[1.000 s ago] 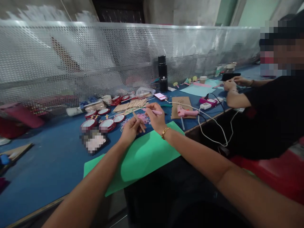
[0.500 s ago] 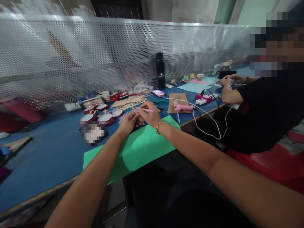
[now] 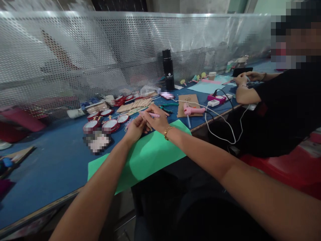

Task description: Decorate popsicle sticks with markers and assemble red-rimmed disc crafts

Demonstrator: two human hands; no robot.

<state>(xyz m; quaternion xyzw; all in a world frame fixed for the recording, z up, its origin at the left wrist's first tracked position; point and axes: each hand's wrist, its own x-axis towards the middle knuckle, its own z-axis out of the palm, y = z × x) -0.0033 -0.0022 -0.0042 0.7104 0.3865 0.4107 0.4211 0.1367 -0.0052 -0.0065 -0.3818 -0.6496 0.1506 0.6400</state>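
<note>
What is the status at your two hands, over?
Left hand pinches wooden stick. Right hand grips pink pen, tip at stick. Green paper beneath, nothing blocking.

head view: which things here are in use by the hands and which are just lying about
In use: pink pen in the right hand; left hand against it; green sheet under the wrists.
Lying about: glue gun, black bottle, pliers, round red tins, wooden sticks.

View: single, head-worn.
Facing: forward and down onto the green sheet (image 3: 150, 157).
Nearness: close above the tabletop (image 3: 50, 160).
</note>
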